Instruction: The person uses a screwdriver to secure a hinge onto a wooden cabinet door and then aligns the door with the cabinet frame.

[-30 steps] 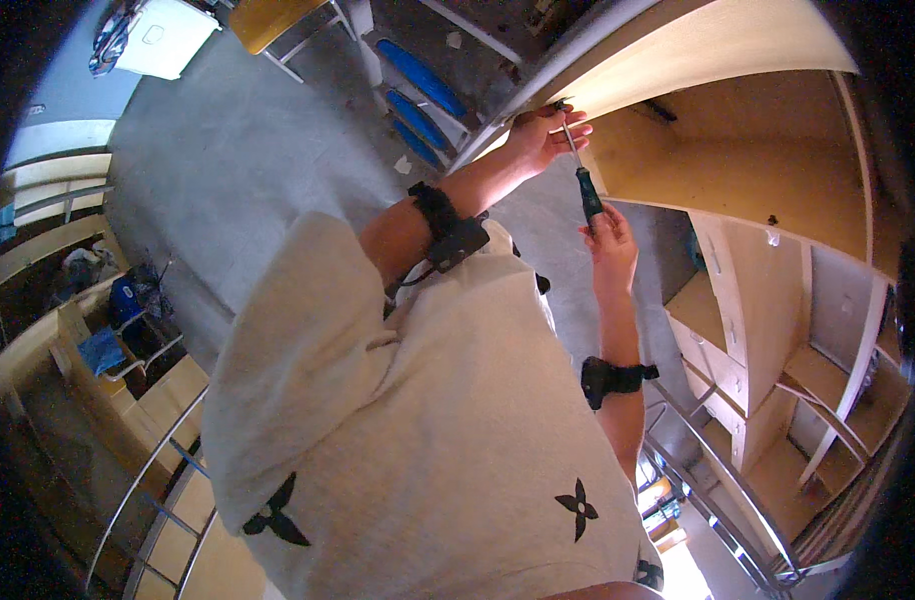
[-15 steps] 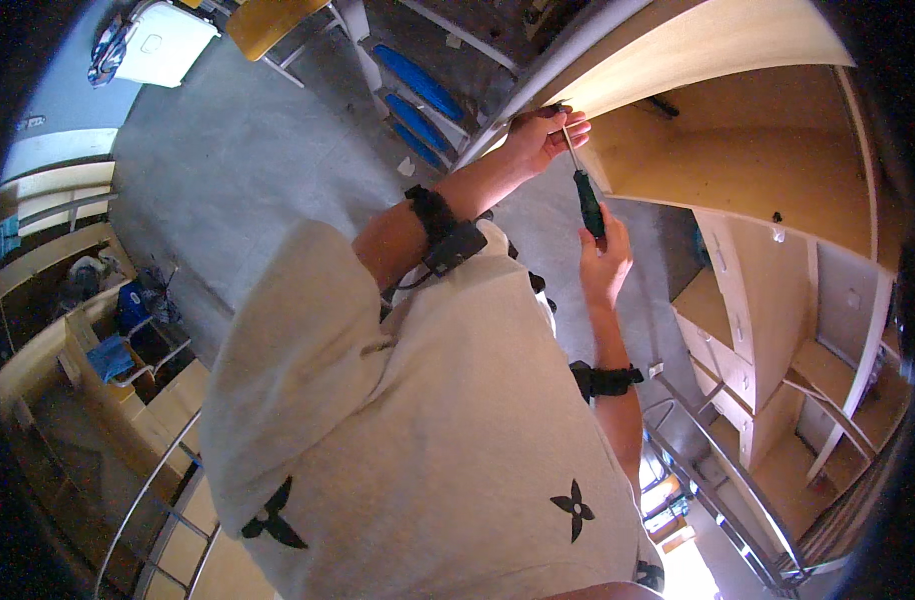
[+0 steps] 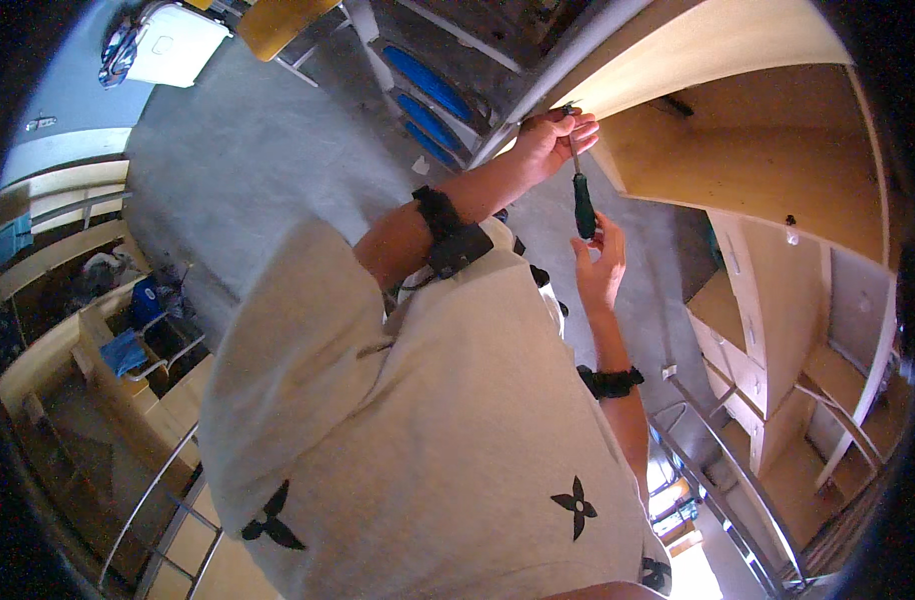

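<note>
A screwdriver point(image 3: 584, 208) with a dark green handle and thin metal shaft stands nearly in line with my right forearm, its shaft running up to the edge of a light wooden panel point(image 3: 668, 65). My right hand point(image 3: 603, 268) has its fingertips around the handle's lower end, with the thumb slightly apart. Up at the panel's edge, my left hand point(image 3: 550, 148) pinches by the shaft's tip, some fingers stretched out past the shaft. A small dark piece point(image 3: 569, 108) shows at those fingertips; its kind is too small to tell.
Right of the panel is an open wooden compartment point(image 3: 748, 165), with drawers point(image 3: 753, 320) below. A metal frame with blue steps point(image 3: 426, 82) stands beyond my left hand. Metal rails point(image 3: 723, 500) rise at lower right. A white box point(image 3: 178, 45) sits far left on the grey floor point(image 3: 238, 140).
My right hand has loosened slightly and slid toward the handle's end, its thumb farther out. The left hand stays by the tip. The whole view has shifted a little.
</note>
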The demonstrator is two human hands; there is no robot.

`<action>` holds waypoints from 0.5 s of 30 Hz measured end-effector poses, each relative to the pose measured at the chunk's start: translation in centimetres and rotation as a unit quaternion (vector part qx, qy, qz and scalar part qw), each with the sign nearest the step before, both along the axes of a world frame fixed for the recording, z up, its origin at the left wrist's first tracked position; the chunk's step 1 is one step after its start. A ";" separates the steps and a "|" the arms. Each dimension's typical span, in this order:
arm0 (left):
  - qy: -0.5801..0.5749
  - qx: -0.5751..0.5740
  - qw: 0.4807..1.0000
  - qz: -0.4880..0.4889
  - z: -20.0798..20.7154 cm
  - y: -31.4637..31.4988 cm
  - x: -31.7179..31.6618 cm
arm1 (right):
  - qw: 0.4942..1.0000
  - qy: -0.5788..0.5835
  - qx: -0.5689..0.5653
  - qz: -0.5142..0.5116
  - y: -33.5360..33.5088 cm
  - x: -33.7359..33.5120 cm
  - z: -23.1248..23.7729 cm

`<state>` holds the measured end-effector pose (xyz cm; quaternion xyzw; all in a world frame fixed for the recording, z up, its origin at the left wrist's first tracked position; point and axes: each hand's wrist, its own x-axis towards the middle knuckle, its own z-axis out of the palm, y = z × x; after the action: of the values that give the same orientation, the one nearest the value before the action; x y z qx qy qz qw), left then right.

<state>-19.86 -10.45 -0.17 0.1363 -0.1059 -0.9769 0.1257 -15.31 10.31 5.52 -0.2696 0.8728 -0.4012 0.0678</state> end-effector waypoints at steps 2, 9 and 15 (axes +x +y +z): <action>0.003 0.021 1.000 -0.007 0.0 0.0 0.0 | 1.000 0.023 0.003 -0.009 -0.1 0.3 0.0; 0.078 0.024 0.996 -0.048 -0.2 -0.4 0.2 | 0.768 -0.494 -0.381 -0.145 0.6 -1.5 -1.9; 0.051 0.034 0.997 -0.040 -0.5 -0.2 0.4 | 0.671 -0.631 -0.365 -0.138 0.4 -0.9 -1.6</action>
<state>-19.49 -10.66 -0.70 0.0858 -0.0715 -0.9899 0.0869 -16.25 10.75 3.96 0.1677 0.4338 -0.7668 0.4424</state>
